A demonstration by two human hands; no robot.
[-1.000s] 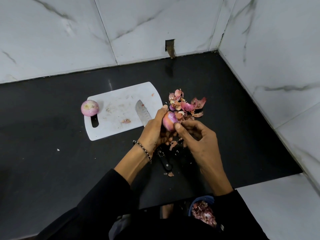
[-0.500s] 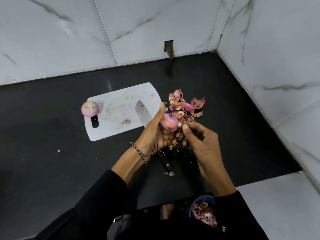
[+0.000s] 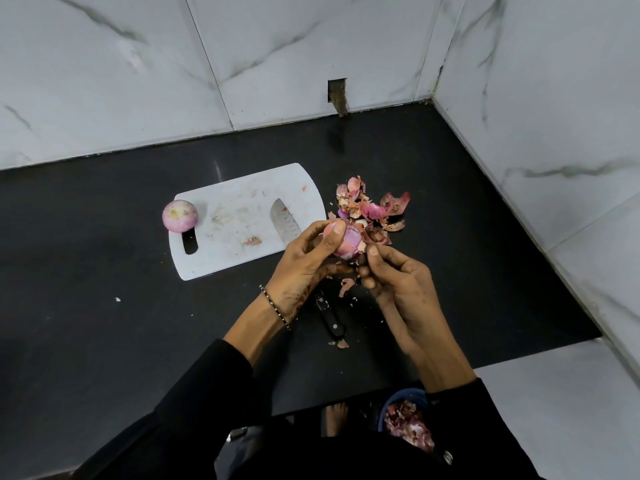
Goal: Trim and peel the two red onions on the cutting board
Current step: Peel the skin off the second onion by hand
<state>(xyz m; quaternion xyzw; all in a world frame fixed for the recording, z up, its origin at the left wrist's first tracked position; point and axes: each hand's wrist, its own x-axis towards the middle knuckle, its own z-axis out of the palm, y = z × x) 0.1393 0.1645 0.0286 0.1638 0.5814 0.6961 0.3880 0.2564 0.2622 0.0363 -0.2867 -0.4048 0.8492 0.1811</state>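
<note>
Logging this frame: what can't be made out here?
Head view:
Knife: its middle lies under the left hand; only blade and handle end show.
Held onion: underside covered by both hands, so remaining skin is unclear.
Right hand: whether its fingertips pinch skin is hidden.
Blue bowl: mostly behind the right sleeve.

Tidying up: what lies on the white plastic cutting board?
A red onion at its left edge, a steel knife blade at its right, a small pink peel scrap between. The left hand hides the white cutting board's near right corner.
</note>
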